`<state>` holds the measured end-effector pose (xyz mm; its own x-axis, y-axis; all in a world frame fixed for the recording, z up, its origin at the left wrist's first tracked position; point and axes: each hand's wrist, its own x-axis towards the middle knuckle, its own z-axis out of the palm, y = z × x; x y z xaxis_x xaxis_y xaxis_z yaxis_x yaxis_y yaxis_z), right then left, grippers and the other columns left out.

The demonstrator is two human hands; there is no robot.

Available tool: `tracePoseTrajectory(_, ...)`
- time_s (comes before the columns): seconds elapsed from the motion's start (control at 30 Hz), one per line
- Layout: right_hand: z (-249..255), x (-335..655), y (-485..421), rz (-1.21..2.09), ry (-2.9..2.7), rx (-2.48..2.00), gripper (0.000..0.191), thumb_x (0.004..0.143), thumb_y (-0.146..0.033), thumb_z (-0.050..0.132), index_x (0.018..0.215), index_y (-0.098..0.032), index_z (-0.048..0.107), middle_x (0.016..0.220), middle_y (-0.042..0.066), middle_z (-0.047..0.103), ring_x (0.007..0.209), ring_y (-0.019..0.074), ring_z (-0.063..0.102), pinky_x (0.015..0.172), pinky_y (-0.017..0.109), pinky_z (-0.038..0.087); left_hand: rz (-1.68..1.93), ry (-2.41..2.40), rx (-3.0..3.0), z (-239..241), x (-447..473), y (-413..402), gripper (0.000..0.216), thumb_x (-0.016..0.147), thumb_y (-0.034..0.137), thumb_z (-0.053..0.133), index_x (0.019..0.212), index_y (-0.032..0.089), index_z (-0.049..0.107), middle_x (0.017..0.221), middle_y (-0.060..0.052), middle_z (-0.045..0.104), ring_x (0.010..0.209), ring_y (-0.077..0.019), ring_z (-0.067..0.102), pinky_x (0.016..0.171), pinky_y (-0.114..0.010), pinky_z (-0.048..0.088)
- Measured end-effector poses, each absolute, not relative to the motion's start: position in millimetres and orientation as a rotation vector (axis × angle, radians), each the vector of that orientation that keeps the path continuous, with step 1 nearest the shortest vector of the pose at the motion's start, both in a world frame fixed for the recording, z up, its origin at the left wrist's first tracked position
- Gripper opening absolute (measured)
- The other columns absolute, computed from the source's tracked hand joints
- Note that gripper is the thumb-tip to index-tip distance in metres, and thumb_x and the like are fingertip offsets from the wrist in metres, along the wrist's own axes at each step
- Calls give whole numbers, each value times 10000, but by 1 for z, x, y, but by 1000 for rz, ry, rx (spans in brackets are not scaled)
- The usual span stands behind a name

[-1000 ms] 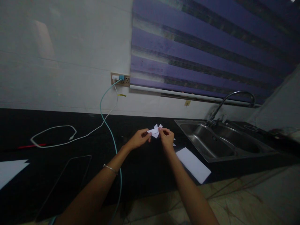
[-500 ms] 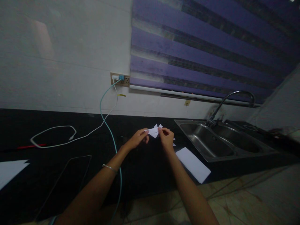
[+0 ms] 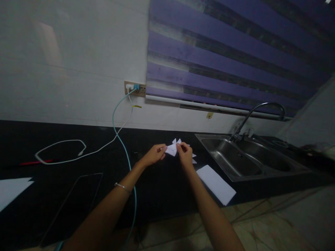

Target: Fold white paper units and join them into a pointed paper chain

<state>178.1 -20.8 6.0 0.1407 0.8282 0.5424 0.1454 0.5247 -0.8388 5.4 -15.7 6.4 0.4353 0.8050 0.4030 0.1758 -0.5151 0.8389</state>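
Both of my hands are raised over the black countertop and pinch a small folded white paper piece between them. My left hand grips its left end with thumb and fingertips. My right hand grips its right side, fingers curled. Behind the piece, several more small white folded paper points lie on the counter. A bracelet circles my left wrist.
A white sheet of paper lies at the counter's front edge, right of my arms. A steel sink with a curved tap stands at the right. White and teal cables run from a wall socket. Another white sheet lies far left.
My hands have stayed nearly in place, working the folded piece between the fingertips; it has turned slightly. The view has shifted a little.
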Motion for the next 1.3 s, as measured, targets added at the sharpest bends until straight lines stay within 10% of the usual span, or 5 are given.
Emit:
tracePoseTrajectory(0.83, -13, 168, -12, 1073, -1381, -917, 242, 773, -420, 560, 770, -218, 426, 583, -60, 533, 457, 98, 494, 448, 204, 400, 1130, 752, 1916, 6, 15, -19, 336, 902, 453, 394, 775, 161, 505, 724, 0, 546, 592, -101, 480, 570, -228, 398)
tracePoseTrajectory(1.3, -12, 170, -27, 471, -1813, -1165, 244, 791, -202, 488, 1028, -210, 435, 683, -12, 580, 611, 169, 556, 610, 282, 406, 979, 832, 1681, -13, 14, -7, 449, 813, 402, 565, 1194, 190, 455, 775, 7, 580, 513, -76, 501, 416, -163, 382)
